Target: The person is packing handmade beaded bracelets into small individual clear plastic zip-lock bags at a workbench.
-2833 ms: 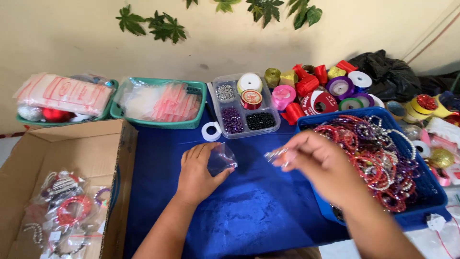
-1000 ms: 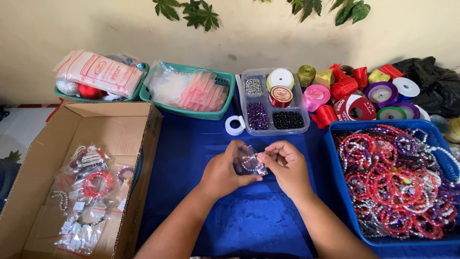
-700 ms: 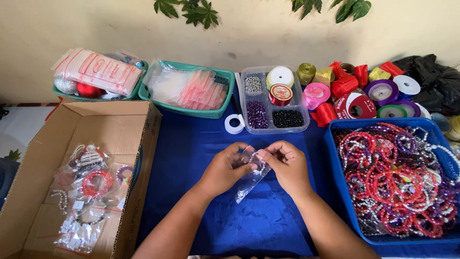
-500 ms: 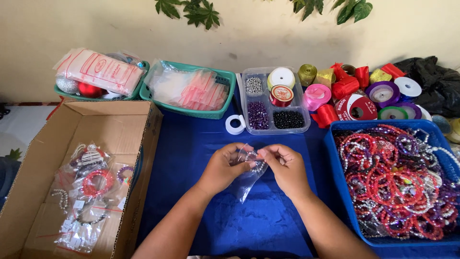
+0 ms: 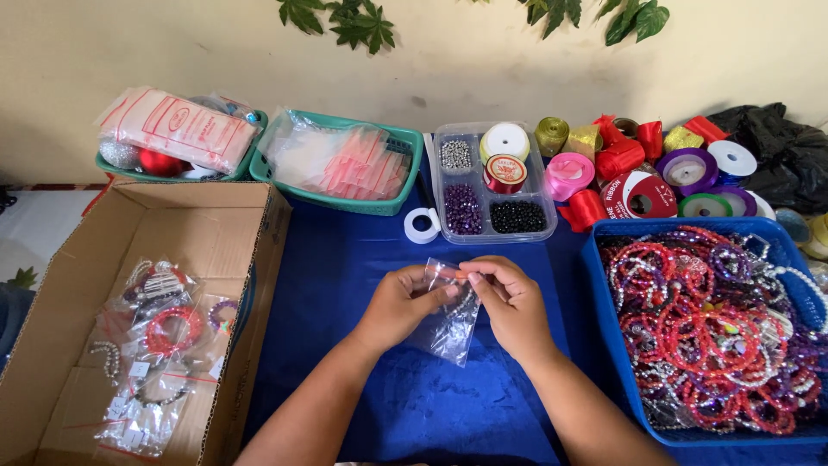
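Pinched shut at its top edge between left hand (image 5: 401,302) and right hand (image 5: 509,302), small clear plastic zip bag (image 5: 453,324) hanging over blue tablecloth (image 5: 345,285), beaded bracelet inside.

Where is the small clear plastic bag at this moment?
In the head view the small clear plastic bag hangs centre frame over the blue tablecloth, pinched at its top by the left hand and right hand, just in front of the clear bead organizer.

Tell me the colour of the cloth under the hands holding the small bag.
Deep blue cloth, plain, seen in the head view, the only one.
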